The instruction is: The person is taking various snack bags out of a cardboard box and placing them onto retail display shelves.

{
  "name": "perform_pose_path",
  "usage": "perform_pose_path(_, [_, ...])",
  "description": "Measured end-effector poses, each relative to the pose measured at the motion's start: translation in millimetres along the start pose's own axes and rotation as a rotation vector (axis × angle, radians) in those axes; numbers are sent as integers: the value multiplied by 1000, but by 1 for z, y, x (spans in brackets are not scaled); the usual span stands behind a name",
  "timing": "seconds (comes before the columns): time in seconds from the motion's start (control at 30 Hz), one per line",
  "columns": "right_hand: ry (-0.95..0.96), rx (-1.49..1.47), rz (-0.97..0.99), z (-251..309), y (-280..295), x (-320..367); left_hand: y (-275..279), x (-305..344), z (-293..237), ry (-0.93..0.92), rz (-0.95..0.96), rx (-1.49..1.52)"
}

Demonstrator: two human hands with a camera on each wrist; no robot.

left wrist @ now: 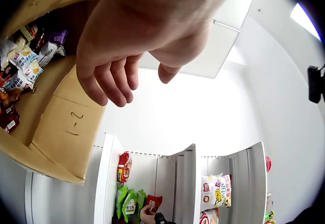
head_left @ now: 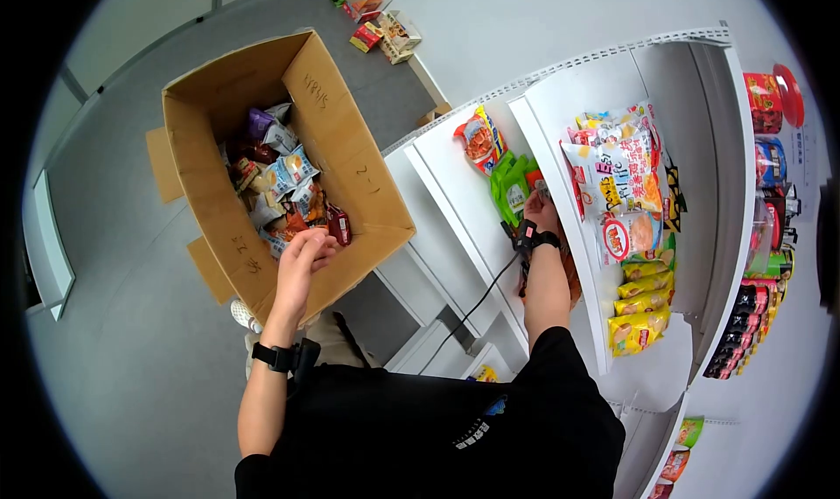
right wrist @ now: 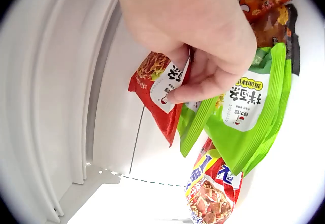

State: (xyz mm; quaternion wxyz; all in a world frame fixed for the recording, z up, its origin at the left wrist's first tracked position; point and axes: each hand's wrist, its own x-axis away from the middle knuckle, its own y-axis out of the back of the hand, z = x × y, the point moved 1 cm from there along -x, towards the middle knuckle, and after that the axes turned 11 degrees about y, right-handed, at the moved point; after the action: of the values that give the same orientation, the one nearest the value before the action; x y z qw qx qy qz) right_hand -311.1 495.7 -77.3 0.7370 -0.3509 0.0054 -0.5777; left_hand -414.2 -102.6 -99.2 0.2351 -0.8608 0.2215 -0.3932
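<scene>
My right hand (head_left: 540,210) reaches into a shelf compartment. In the right wrist view its thumb and fingers pinch a red noodle packet (right wrist: 161,89) with white lettering panels. Right beside that packet stand green noodle packets (right wrist: 246,110), with a red and yellow noodle bag (right wrist: 213,193) past them. Dark orange-brown packets (right wrist: 269,21) lie on the other side, partly behind the hand. My left hand (head_left: 306,258) hangs over the near edge of a cardboard box (head_left: 372,184), fingers loosely bent and holding nothing. Inside the box lie several mixed snack packets (head_left: 293,171).
The adjoining shelf holds white snack bags (head_left: 621,175) and yellow chip bags (head_left: 643,311). Farther right are drink bottles (head_left: 733,333) and tubs. A shelf edge (head_left: 560,237) runs alongside the right forearm. Several boxes (head_left: 398,35) sit on the floor by the wall.
</scene>
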Motion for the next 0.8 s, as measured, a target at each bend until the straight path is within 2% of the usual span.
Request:
perform_pose_path(0.17, [44,-23,-1,-7,-17,23,-9,-4,-4,13,16,6])
perform_pose_path(0.43, [0,-24,-63,-3,-5,62,-11,-2,-16,-10,64,43])
perform_pose_path(0.57, [-3,31,-6,-3,1,62,-3,8,-17,13,58,14])
perform_pose_path(0.6, [10,4,-62,-6,-4,71,0,11,-17,12,58,19])
perform_pose_path(0.67, [-63,-27,-124,-11,-4,84,7,16,-15,15,59,24])
perform_pose_path(0.7, [-108,-55,-47,-15,-1,89,10,18,-14,22,50,9])
perform_pose_path(0.8, [-61,-36,-86,-29,1,103,20,22,-13,17,27,-5])
